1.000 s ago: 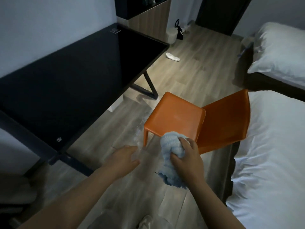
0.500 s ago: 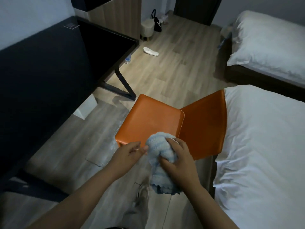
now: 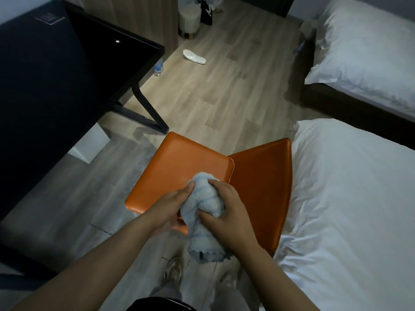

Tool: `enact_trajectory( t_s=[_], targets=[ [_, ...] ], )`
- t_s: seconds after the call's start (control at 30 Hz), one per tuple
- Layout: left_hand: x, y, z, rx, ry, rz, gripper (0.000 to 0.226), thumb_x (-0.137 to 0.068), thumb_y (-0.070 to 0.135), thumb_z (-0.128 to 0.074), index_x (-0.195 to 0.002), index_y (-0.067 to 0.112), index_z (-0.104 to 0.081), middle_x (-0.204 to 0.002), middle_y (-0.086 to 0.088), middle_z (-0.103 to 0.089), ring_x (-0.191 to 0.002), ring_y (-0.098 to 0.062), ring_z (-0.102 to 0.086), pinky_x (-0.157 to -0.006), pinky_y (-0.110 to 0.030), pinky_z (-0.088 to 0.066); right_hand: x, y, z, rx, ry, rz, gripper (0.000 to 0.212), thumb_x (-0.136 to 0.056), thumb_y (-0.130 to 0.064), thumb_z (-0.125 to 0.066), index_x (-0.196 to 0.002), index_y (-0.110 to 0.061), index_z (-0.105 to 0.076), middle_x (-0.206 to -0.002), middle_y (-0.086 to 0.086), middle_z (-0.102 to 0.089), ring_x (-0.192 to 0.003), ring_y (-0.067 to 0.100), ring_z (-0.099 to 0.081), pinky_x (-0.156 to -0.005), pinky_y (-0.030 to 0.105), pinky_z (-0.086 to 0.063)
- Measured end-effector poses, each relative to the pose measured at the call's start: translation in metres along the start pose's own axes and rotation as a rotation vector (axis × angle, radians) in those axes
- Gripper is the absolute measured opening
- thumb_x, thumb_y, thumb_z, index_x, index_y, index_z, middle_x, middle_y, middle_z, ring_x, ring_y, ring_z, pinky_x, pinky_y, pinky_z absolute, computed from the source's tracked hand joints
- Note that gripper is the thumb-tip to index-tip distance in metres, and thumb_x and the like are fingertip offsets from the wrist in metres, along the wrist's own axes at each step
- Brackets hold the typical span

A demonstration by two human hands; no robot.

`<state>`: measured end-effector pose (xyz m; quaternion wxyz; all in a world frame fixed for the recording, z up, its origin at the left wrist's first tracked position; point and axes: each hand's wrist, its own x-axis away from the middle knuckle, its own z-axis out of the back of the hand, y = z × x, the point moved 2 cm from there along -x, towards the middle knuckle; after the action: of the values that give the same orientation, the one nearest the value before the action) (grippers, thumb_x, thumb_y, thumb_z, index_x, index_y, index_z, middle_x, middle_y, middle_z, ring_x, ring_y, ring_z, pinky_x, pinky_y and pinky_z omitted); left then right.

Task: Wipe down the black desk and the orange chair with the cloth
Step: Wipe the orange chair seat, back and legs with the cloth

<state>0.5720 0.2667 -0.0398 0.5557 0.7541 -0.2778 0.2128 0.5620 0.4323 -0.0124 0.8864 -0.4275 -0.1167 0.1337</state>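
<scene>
A wood-plank floor [image 3: 220, 95] fills the middle of the view. At the right, a bed [image 3: 350, 216] covered in white bedding is seen, and a second bed [image 3: 368, 46] with a white pillow lies farther back, its dark frame showing along the near side. The black desk [image 3: 56, 81] takes up the upper left, its glossy top bare apart from a small square mark near the far corner; its angled black leg is planted on the floor just beyond the chair. The orange chair [image 3: 179, 167] is placed between the desk and the near bed, its seat turned toward the desk and its backrest touching or just beside the bedding; which of the two cannot be told.

Over the near edge of the seat, the cloth [image 3: 204, 212], pale blue and bunched into a roll, is held by both hands. The right hand [image 3: 226, 212] is clamped on its right side, thumb pressed into the fabric, while the left hand [image 3: 173, 207] is closed on its left side with the thumb laid along the top. The frayed lower end of the cloth hangs free below the hands.

On the floor farther back, a white slipper [image 3: 194, 56] lies alone, a small water bottle [image 3: 158, 68] stands beside the desk's corner, and a pale round bin [image 3: 189, 19] sits next to a dark bag.
</scene>
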Motion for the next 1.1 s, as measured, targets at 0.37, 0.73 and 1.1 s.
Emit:
enact_trajectory(
  t_s=[0.37,0.73,1.1],
  targets=[
    [-0.093,0.031,-0.068,0.047,0.376,-0.106,0.036,-0.094,0.028,-0.058,-0.111,-0.004,-0.060,-0.104,-0.028,-0.065,-0.091,-0.037,-0.062,-0.082,-0.051,-0.051,-0.080,0.085,0.090,-0.025,-0.234,0.069,0.075,-0.078,-0.069,-0.059,-0.141,-0.041,-0.030,-0.139,-0.024,-0.037,-0.120,-0.010,-0.040,-0.087,0.008,-0.041],
    [-0.175,0.050,-0.173,-0.562,0.769,-0.212,0.027,-0.092,0.038,-0.058,-0.082,0.014,-0.053,-0.068,0.003,-0.048,-0.056,-0.011,-0.042,-0.051,-0.022,-0.031,-0.145,0.227,0.245,0.123,0.008,-0.137,0.044,-0.094,-0.044,-0.054,-0.135,-0.029,-0.051,-0.133,-0.005,-0.057,-0.112,0.007,-0.056,-0.094,0.032,-0.051],
    [-0.283,0.072,-0.236,-0.421,0.800,-0.242,0.038,-0.085,0.050,-0.063,-0.107,0.019,-0.059,-0.095,0.006,-0.063,-0.088,-0.012,-0.058,-0.070,-0.022,-0.044,-0.175,0.292,0.227,-0.121,0.005,-0.278,0.040,-0.095,-0.037,-0.055,-0.134,-0.028,-0.054,-0.104,-0.019,-0.060,-0.088,-0.007,-0.059,-0.069,0.005,-0.045]
  ],
)
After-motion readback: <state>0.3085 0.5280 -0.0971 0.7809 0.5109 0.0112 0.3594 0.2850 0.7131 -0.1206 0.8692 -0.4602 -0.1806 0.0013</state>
